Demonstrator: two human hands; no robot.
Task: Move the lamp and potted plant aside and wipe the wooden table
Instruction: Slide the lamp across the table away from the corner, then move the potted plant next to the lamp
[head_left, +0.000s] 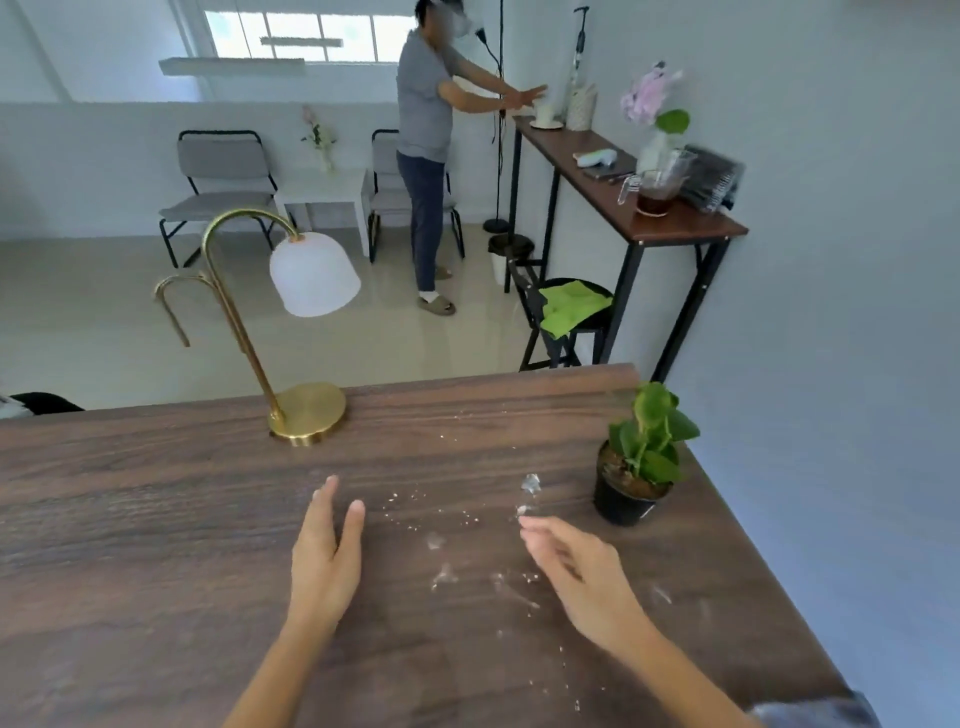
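Left hand: we hold our left hand (326, 551) over the middle of the wooden table (130, 545), fingers straight and close together, thumb apart, holding nothing
Right hand: our right hand (582, 577) hangs over the table toward the right edge, fingers loosely spread and blurred, empty as far as we can tell
Mess: white crumbs and smears (447, 545) lie scattered between and ahead of our hands, and a small clear scrap (530, 484) lies just past our right fingertips
Plant: the potted plant (641, 457) stands upright in a black pot near the far right corner, close to the right edge
Lamp: the brass lamp (291, 332) stands with its round base at the far edge, left of centre, its white shade hanging out beyond that edge
Beyond the table: a stool with a green cloth (571, 307) stands by a narrow side table (675, 223) along the wall; a person (428, 156) reaches toward its far end
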